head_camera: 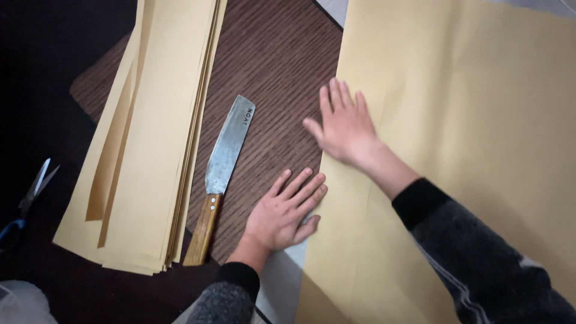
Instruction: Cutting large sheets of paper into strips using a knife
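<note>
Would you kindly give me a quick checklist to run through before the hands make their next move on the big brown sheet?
1. Left hand flat on the edge of the big brown sheet, grip open: ok.
2. Right hand flat on that edge further up: ok.
3. Knife lying apart from both hands: ok.
4. Stack of cut strips clear of the sheet: ok.
5. Scissors away from the hands: ok.
6. Fold crisp under the palms: cannot tell.

The person is wearing a dark grey knit sweater with black ribbed cuffs; pale stripes are running along the right sleeve (480,264) at lower right. Both hands, left hand (282,213) and right hand (342,126), are showing bare.
</note>
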